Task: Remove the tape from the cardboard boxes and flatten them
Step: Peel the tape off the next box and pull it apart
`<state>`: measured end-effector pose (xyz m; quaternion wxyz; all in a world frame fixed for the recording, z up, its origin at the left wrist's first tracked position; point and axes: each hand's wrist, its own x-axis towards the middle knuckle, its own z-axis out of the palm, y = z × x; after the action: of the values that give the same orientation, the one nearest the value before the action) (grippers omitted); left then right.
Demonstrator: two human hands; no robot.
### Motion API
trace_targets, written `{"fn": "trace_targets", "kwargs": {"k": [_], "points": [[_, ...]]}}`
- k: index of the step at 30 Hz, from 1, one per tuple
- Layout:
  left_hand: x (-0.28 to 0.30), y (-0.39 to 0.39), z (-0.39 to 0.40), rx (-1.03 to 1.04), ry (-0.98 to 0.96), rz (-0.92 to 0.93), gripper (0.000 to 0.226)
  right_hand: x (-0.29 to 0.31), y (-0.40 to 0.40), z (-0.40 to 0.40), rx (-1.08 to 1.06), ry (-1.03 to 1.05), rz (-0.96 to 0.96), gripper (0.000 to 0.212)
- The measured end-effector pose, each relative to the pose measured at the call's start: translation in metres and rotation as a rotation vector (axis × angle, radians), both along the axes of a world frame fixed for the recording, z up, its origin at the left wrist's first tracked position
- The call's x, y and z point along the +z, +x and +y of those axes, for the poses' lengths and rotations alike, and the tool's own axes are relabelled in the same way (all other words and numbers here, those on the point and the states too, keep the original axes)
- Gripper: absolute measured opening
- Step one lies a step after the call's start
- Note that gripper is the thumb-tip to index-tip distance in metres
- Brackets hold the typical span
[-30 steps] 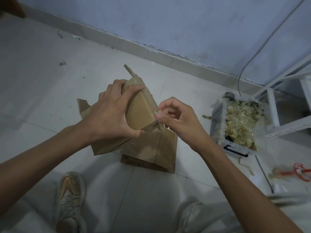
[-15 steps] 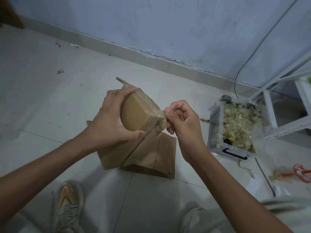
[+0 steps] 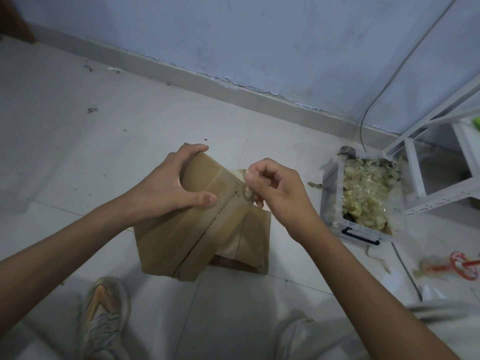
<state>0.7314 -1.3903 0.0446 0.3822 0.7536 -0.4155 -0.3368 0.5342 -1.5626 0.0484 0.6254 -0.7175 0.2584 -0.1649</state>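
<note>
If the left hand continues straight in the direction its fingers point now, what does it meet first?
Probably only the floor, then the skirting. The left hand grips the cardboard box, fingers pointing toward the wall; depth is unclear.

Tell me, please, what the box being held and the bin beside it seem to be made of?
The box looks like brown cardboard: matte, creased, with glossy tape strips along its seam. The bin seems to be clear plastic, since the crumpled tape inside shows through its wall; its handle looks like dark plastic.
</note>
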Motion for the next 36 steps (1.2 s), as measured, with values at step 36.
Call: {"fn": "trace_targets", "kwargs": {"k": [36], "points": [[-0.003, 0.0, 0.008, -0.018, -0.059, -0.161, 0.106, -0.018, 0.001, -0.001, -0.091, 0.574, -0.009, 0.013]]}}
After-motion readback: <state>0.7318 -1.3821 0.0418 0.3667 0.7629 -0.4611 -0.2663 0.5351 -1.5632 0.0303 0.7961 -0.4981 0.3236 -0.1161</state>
